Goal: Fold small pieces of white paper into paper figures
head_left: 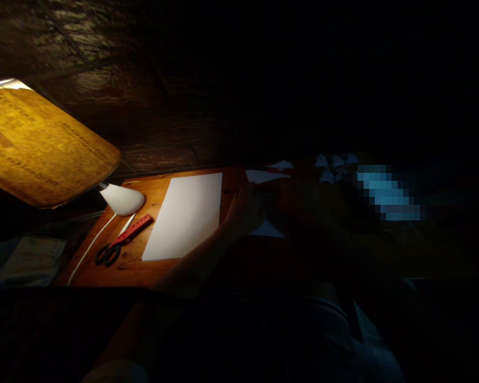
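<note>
My left hand [246, 208] rests on the desk in dim light, fingers stretched forward, at the left side of a sheet of paper [266, 230]. Only the paper's near corner shows clearly; the rest is under my hands or in shadow. Across from it, my right hand [297, 198] is a dark shape over the sheet's right side, and its fingers cannot be made out. To the left of my left hand lies a bright stack of white paper [187, 218]. Beyond my hands are paper pieces [265, 175] with something red on them.
A lamp with a yellow shade [43, 146] and white base [123, 199] stands at the left of the wooden desk [163, 268]. Black-handled scissors [114, 252], a red ruler-like strip [138, 226] and a white pen [126, 224] lie nearby. Small folded papers [331, 166] sit at the back right.
</note>
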A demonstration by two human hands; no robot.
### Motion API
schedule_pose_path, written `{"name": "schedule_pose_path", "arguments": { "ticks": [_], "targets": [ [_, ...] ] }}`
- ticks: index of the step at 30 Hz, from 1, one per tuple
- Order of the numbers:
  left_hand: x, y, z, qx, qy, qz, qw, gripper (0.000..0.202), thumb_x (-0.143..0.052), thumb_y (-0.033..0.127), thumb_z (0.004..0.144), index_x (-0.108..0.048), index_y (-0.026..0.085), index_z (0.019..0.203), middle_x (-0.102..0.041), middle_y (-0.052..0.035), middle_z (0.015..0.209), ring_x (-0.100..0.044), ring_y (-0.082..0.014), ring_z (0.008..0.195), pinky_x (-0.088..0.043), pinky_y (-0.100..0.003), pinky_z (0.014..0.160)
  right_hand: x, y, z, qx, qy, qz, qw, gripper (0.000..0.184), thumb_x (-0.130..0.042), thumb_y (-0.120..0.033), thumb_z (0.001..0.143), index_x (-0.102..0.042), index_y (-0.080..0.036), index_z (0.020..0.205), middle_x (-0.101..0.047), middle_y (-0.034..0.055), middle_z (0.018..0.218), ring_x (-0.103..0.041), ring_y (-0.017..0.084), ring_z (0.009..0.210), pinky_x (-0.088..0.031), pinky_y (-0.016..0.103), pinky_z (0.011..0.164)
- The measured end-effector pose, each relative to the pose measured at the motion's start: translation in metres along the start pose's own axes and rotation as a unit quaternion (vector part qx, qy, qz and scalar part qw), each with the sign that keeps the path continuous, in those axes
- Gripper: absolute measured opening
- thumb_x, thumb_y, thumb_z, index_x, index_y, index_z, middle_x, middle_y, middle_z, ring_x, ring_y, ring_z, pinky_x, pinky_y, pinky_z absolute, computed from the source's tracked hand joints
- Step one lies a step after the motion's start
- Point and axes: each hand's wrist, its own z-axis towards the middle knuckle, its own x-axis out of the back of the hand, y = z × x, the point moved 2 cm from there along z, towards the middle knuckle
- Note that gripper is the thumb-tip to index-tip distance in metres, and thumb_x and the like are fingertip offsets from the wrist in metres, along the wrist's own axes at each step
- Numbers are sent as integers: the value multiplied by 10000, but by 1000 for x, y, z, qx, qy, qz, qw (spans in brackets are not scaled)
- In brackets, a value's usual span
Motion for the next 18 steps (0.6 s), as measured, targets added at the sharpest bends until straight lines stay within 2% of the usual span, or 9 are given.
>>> {"name": "schedule_pose_path", "arguments": {
  "ticks": [5,10,14,18],
  "targets": [
    [-3,-4,3,-15,8,-28,999,397,-621,314,968,-631,124,1316,-565,-209,1480,-546,-377,1370,-502,-534,1161,-6,5,4,59,5,38,998,441,-517,-327,1043,-716,-182,1409,-756,188,1362,-717,302,1202,-525,379,1018],
    [0,-6,3,-16,0,-31,999,380,-632,326,974,-644,124,1295,-589,-206,1448,-547,-371,1372,-511,-530,1159,-8,7,8,137,18,92,986,435,-522,-364,1061,-721,-266,1435,-716,103,1479,-693,295,1301,-535,380,1056],
    [2,-4,3,-16,0,-33,999,371,-630,324,975,-649,130,1291,-582,-212,1463,-542,-368,1386,-514,-527,1156,-11,7,10,157,18,86,984,456,-520,-306,1054,-705,-260,1468,-724,108,1468,-688,294,1320,-538,391,1084],
    [3,-4,3,-16,3,-33,999,344,-638,333,970,-664,153,1263,-586,-200,1464,-553,-371,1368,-521,-546,1143,-13,7,10,163,16,69,984,470,-529,-333,1059,-680,-270,1500,-744,119,1429,-691,287,1310,-545,402,1089]
  ]
}}
